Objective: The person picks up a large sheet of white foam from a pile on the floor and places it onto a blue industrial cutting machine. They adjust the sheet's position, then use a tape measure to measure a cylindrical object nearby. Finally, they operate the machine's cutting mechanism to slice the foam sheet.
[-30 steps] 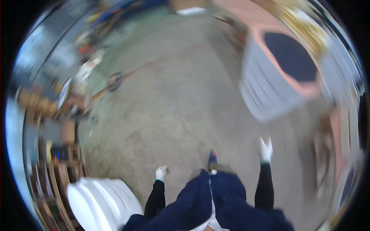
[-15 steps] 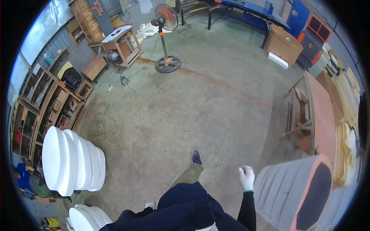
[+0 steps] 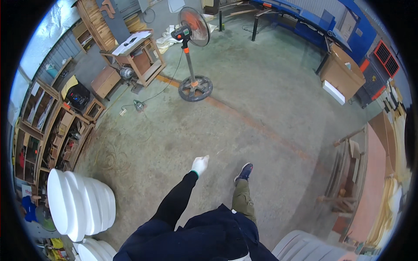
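My left hand (image 3: pixel 200 165), in a white glove with a green cuff, swings out ahead of me over the concrete floor (image 3: pixel 165 143). Its fingers are curled in, with nothing seen in them, and it touches nothing. My right hand is out of view. Below, one of my feet in a dark shoe (image 3: pixel 244 171) is stepping forward. At the left stands a white, ribbed, rounded form (image 3: pixel 82 202), with a second white form (image 3: pixel 96 250) partly showing beneath it. A grey ribbed piece (image 3: pixel 307 247) is at the lower right, cut off by the picture's rim.
Ahead stands a pedestal fan (image 3: pixel 191 56), its cord running along the floor to a small green tool (image 3: pixel 139 105). Wooden shelves (image 3: pixel 54 126) line the left, near a wooden workbench (image 3: pixel 141 61). A pinkish-topped table (image 3: pixel 372 174) is at the right; a cardboard box (image 3: pixel 343 71) lies beyond.
I have walked forward; the fan looks nearer and the grey piece has dropped toward the lower rim. My left hand has swung forward, and my right hand has left the view.
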`<state>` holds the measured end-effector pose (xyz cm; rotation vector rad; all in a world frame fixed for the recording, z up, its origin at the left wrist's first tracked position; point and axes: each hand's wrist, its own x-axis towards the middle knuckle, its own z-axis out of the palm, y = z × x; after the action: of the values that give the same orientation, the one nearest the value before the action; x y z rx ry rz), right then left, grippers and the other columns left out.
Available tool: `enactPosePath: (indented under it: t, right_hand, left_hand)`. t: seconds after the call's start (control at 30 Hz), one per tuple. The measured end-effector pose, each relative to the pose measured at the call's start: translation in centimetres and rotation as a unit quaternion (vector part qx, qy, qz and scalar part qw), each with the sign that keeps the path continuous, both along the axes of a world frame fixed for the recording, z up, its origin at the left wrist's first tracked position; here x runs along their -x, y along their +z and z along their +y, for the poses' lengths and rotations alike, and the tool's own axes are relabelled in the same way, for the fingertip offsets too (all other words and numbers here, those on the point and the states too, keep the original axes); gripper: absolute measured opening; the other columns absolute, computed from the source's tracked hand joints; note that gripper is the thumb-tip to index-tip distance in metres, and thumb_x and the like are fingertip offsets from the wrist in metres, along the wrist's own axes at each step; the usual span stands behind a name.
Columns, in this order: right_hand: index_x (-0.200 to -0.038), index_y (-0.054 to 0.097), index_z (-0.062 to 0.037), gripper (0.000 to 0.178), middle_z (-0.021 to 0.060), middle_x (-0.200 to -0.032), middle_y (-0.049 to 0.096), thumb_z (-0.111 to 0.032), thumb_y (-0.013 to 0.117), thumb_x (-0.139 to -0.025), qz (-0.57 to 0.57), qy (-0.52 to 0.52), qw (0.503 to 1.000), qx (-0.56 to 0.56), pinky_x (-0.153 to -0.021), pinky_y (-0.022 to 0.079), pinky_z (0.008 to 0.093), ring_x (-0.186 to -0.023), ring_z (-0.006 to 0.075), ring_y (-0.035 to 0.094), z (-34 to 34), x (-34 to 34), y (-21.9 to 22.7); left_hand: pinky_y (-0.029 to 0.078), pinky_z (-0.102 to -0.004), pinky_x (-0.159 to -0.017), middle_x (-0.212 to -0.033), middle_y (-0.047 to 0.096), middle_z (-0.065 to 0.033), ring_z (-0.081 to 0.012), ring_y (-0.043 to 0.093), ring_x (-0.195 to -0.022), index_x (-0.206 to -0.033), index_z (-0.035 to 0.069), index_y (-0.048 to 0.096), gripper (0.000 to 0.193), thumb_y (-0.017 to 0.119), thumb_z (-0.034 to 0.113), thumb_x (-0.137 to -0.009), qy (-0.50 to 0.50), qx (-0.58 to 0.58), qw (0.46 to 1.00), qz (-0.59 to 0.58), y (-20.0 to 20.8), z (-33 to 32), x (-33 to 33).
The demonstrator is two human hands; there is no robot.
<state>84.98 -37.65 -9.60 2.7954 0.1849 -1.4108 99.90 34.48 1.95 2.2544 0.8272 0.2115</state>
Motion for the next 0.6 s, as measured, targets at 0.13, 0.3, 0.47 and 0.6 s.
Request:
enactPosePath:
  t: [0.13, 0.3, 0.47, 0.6]
  right_hand:
    - [-0.092, 0.067, -0.0111, 0.023, 0.0181, -0.085, 0.070, -0.030, 0.066, -0.079, -0.020, 0.060, 0.998, -0.014, -0.072, 0.054, 0.0512, -0.080, 0.0367, 0.069, 8.6, -15.5, -2.7]
    - [-0.085, 0.064, -0.0118, 0.017, 0.0144, -0.077, 0.064, -0.029, 0.064, -0.082, -0.097, -0.009, 0.984, -0.148, -0.063, 0.049, 0.0478, -0.070, 0.0323, 0.063, 19.8, -42.6, -6.5]
    - [-0.082, 0.054, -0.0052, 0.019, 0.0040, -0.063, 0.056, -0.018, 0.063, -0.093, -0.266, -0.209, 0.847, -0.410, -0.046, 0.044, 0.0334, -0.052, 0.0153, 0.052, 44.6, -80.8, 5.4]
    - [-0.093, 0.061, -0.0008, 0.017, 0.0062, -0.076, 0.062, -0.018, 0.061, -0.093, -0.116, -0.232, 0.823, -0.505, -0.058, 0.050, 0.0309, -0.062, 0.0141, 0.057, 67.9, -93.6, 19.2]
  left_hand:
    - [0.052, -0.0510, -0.077, -0.086, 0.070, -0.0211, -0.0398, 0.067, -0.086, -0.085, 0.006, 0.069, 0.033, 0.047, 0.029, -0.095, -0.020, -0.089, 0.995, 0.051, -3.9, 5.8, -8.8]
    - [0.055, -0.0476, -0.076, -0.083, 0.071, -0.0179, -0.0367, 0.069, -0.085, -0.079, 0.009, 0.071, 0.024, 0.052, 0.022, -0.087, -0.060, -0.088, 0.961, 0.256, -7.3, 10.9, -12.7]
    - [0.056, -0.0446, -0.076, -0.090, 0.073, -0.0142, -0.0328, 0.071, -0.088, -0.092, 0.012, 0.075, 0.023, 0.062, 0.027, -0.082, -0.151, -0.052, 0.891, 0.424, -10.2, 18.2, -17.6]
    - [0.056, -0.0436, -0.073, -0.089, 0.074, -0.0122, -0.0307, 0.071, -0.086, -0.091, 0.013, 0.076, 0.024, 0.068, 0.033, -0.079, -0.079, -0.102, 0.889, 0.440, -15.7, 26.8, -15.7]
